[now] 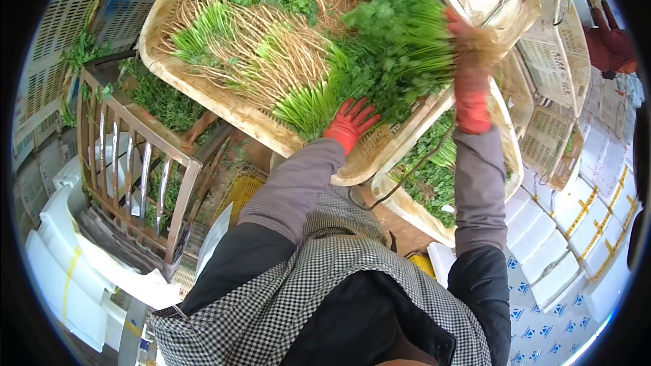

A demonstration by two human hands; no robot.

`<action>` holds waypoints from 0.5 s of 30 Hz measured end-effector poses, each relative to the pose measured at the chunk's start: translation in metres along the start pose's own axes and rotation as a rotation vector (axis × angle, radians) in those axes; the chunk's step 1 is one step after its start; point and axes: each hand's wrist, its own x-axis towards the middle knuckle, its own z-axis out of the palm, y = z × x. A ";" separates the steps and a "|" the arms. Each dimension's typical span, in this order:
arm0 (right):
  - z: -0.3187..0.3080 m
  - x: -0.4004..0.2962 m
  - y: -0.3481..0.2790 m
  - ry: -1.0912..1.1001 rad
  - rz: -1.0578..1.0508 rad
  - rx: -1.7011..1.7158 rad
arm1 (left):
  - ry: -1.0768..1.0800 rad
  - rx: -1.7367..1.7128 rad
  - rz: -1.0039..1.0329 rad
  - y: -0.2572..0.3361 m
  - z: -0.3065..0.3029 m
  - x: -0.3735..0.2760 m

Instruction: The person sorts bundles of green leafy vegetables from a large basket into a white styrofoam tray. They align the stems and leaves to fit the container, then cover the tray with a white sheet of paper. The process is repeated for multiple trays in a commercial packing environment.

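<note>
A large off-white plastic crate, stained brown, holds bundles of leafy green herbs with long pale roots, which look like cilantro. My left hand, in a red rubber glove, lies with fingers spread against the stems and leaves near the crate's front edge. My right hand, in the same kind of glove and blurred, grips a bunch of herbs at its root end, over the crate's right side. The bunch's leaves point left, above other leaves in the crate. The right fingers are partly hidden by roots and blur.
Below and right of the large crate is another crate with herbs. A metal-barred frame and white foam boxes stand at left. Stacked crates and white boxes stand at right; another person is at far upper right.
</note>
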 end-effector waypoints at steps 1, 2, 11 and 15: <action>-0.011 0.013 -0.034 0.020 -0.144 -0.165 | 0.012 -0.008 -0.015 0.003 0.009 0.000; -0.023 0.022 -0.067 0.105 -0.033 -0.168 | 0.022 -0.011 -0.045 0.004 0.021 -0.002; 0.013 0.101 -0.236 -0.092 -0.345 -0.184 | -0.541 -0.718 -0.101 -0.026 -0.224 -0.021; 0.069 0.096 -0.223 -0.445 -0.268 -0.198 | -0.025 -0.958 -0.153 -0.043 -0.399 -0.100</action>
